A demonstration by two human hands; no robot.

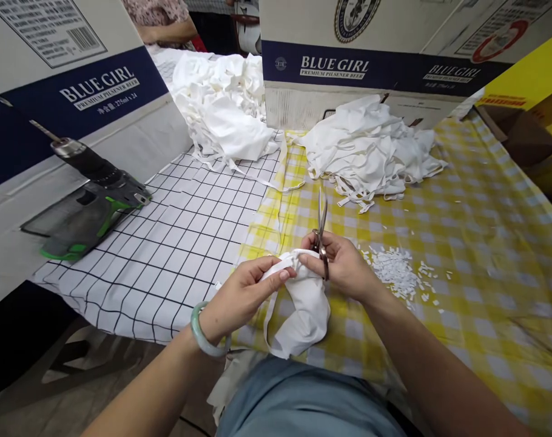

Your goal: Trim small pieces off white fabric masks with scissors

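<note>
My left hand (244,293), with a pale green bangle on its wrist, pinches a white cloth piece (303,309) with straps near the table's front edge. My right hand (342,264) grips a pair of scissors (322,226) whose blades point up and away. Its fingers also press on the top of the same white piece. The cloth hangs down toward my lap between both hands.
A pile of white cloth pieces (371,149) lies on the yellow checked tablecloth (476,243), another pile (221,106) further back. Small white trimmings (394,270) lie right of my hands. A green cordless drill (87,200) rests at left. Blue Girl cardboard boxes (371,54) stand behind.
</note>
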